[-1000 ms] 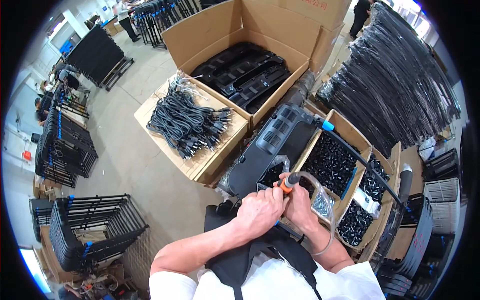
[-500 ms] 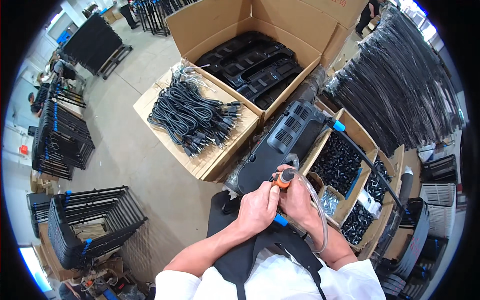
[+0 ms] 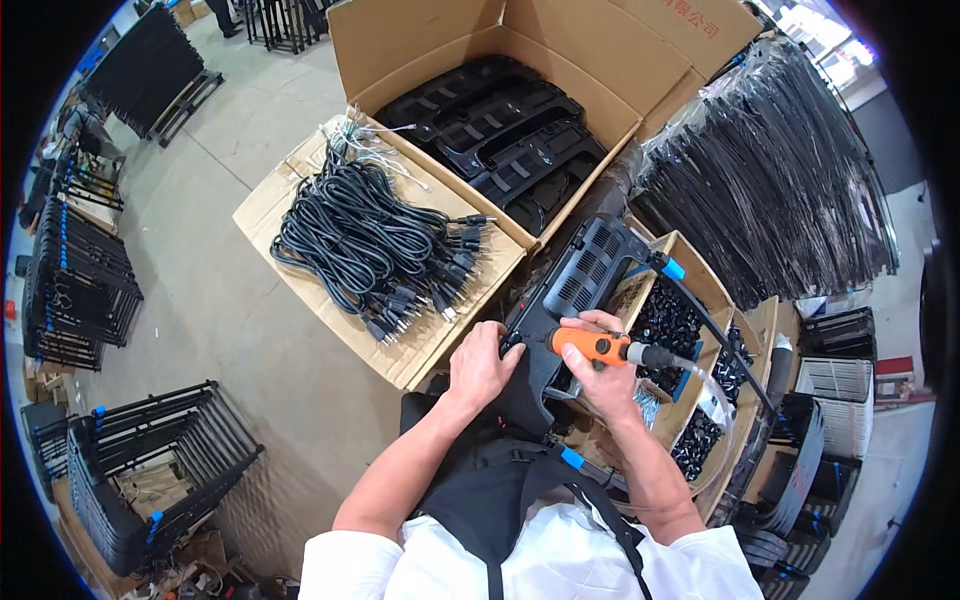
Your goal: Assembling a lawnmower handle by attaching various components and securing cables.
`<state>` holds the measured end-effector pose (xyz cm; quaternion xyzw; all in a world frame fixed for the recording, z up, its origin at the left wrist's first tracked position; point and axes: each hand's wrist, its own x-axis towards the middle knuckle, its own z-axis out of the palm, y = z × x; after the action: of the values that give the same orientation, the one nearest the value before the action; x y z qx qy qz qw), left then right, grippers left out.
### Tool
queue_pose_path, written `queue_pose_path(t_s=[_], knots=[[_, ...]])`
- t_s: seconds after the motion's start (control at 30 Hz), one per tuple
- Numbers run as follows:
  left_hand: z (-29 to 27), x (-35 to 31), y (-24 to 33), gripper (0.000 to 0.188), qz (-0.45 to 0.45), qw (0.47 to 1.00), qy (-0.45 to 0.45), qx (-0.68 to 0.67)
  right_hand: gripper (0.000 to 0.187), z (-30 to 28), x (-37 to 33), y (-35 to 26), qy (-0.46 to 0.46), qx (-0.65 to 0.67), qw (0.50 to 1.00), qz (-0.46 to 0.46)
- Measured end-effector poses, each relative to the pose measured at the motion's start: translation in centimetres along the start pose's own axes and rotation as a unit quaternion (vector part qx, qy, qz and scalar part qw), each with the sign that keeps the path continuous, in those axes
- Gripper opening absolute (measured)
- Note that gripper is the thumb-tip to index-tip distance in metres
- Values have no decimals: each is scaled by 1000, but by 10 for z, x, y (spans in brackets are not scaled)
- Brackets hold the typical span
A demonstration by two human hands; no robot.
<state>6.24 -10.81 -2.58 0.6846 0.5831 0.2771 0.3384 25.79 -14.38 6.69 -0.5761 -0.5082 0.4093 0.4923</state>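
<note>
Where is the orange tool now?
The orange tool is in the right hand, right of centre in the head view, its tip toward the black vented part.

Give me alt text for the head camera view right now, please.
A person's right hand holds an orange tool over a dark panel, with the left hand at the panel's edge. Nearby are black cables, an open cardboard box of black parts, and small black pieces.

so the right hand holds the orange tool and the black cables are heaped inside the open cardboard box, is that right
Not quite: in the head view, the black cables are heaped on the flat cardboard top beside the open cardboard box, not inside it. The right hand does hold the orange tool.
</note>
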Motion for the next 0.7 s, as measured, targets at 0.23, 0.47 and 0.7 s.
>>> queue_pose_path(t_s=[0.23,0.47,0.7], knots=[[0,6,-10,39,-3,998,-50,-49,51,12,13,0,-10,-50,999,5],[-2,11,-15,40,32,994,-69,-73,51,12,16,-1,-17,-56,998,19],[0,10,-18,41,69,993,-55,-76,49,6,29,-14,-112,-163,978,-62]])
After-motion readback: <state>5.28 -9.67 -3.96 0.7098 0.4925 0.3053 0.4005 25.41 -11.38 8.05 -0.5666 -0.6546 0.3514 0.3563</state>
